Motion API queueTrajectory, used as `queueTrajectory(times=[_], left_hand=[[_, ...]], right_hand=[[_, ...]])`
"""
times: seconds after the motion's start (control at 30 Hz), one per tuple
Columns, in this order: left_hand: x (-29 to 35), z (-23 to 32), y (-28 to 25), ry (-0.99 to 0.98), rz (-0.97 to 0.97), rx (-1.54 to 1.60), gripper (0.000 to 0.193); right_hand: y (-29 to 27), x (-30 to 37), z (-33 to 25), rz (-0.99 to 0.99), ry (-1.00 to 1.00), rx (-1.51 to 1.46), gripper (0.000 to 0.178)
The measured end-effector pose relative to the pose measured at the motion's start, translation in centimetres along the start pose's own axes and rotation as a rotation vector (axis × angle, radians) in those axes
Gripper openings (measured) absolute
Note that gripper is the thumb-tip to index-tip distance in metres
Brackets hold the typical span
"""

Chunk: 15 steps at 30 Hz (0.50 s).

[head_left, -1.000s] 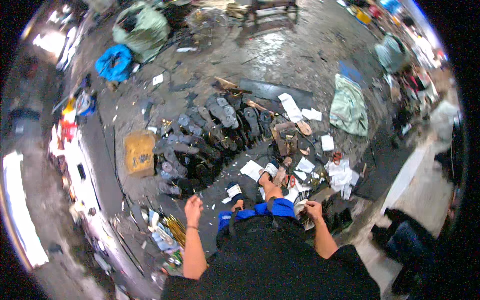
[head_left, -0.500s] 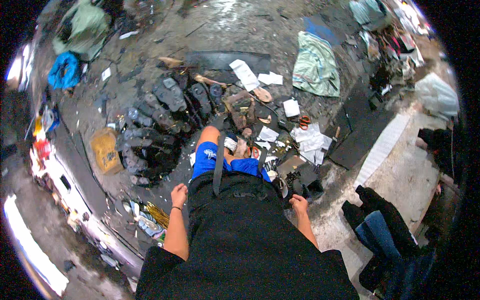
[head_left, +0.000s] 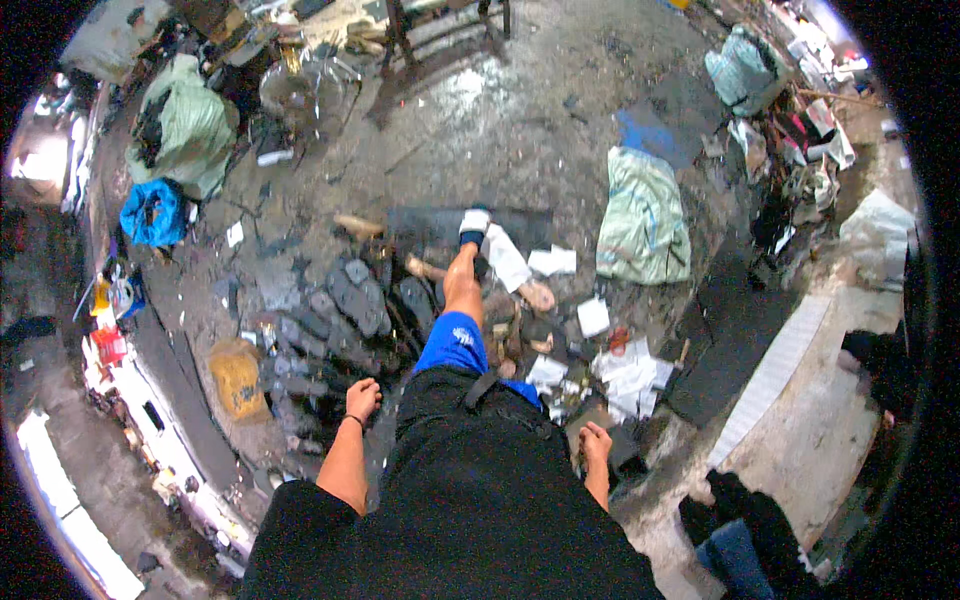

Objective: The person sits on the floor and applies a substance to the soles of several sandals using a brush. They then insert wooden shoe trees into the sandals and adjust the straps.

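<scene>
My left hand [head_left: 362,399] hangs in the air at my left side, its fingers loosely curled with nothing visible in them. On its wrist is a dark band. Beyond it lies a heap of dark shoe-sole-shaped pieces [head_left: 357,297]. My right hand [head_left: 596,442] hangs by my right hip, fingers curled, also with nothing visible in it. White paper sheets [head_left: 632,385] and a pair of orange-handled scissors [head_left: 618,342] lie on the floor ahead of that hand. One leg reaches forward, its white-and-dark shoe [head_left: 474,222] over a flat dark sheet [head_left: 420,226].
A yellowish block [head_left: 240,381] sits left of the heap. Pale green sacks [head_left: 645,225] lie ahead right and far left, near a blue ring-shaped bundle [head_left: 153,212]. Dark boards [head_left: 735,330] and a pale ledge [head_left: 800,420] run along the right.
My leg has swung forward from beside the papers to the dark sheet. The view has shifted up, showing more far floor and a dark wooden frame. Both hands stay low at my sides.
</scene>
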<state>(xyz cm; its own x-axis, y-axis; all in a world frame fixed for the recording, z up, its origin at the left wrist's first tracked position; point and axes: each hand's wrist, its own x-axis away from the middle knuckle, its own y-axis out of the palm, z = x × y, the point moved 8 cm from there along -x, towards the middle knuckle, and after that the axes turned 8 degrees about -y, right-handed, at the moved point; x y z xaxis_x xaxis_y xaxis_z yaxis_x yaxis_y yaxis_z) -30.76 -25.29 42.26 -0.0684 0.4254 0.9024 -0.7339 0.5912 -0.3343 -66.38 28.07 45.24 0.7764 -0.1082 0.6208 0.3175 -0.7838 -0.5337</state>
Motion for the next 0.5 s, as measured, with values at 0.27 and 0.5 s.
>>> queueTrajectory(times=[0.27,0.5], left_hand=[[-16.8,27.6,6.4,0.155,-0.081,-0.08,0.03],[-7.4,61.1,5.0,0.534,-0.14,0.396,0.038]], right_hand=[[13.5,-19.5,-12.8,-0.141,0.016,-0.12,0.02],[23.1,-26.1,-40.2,-0.221,-0.052,-0.152,0.015]])
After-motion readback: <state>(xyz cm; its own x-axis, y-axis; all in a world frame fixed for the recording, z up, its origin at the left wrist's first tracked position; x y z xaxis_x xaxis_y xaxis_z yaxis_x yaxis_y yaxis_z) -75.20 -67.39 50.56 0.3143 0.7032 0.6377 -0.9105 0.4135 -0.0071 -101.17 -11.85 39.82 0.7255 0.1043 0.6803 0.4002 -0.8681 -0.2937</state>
